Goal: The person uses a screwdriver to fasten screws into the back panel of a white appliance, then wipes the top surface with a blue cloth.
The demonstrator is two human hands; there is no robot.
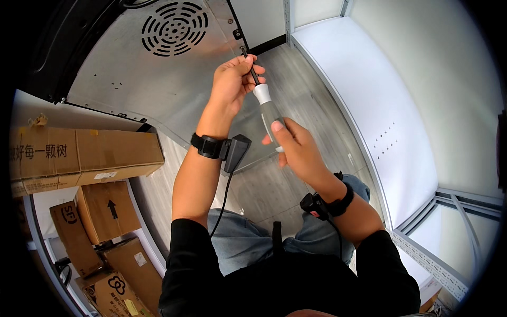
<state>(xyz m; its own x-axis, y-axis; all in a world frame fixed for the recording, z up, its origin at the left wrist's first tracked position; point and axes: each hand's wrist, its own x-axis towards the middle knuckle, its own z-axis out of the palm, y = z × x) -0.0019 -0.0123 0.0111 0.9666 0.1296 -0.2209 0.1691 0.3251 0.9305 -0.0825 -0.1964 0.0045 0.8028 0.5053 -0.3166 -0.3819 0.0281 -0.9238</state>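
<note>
A screwdriver (271,113) with a grey and white handle slants up toward the edge of a large metal panel (158,84). Its handle lies in my right hand (297,146), the thumb along the top. Up near the tip, my left hand (232,82) has its thumb and fingers around the dark shaft. The tip meets the panel's right edge close to a small fastener or hole, too small to make out. Round vent slots (175,29) are cut into the panel above and left of my hands. Black straps with small devices sit on both my wrists.
Cardboard boxes (113,153) are stacked on the left, with more boxes (108,211) on a shelf beneath. A white shelf (364,100) on a metal frame curves along the right. A grey wood-look floor (301,79) lies between. Thin black cables hang from both wrist devices.
</note>
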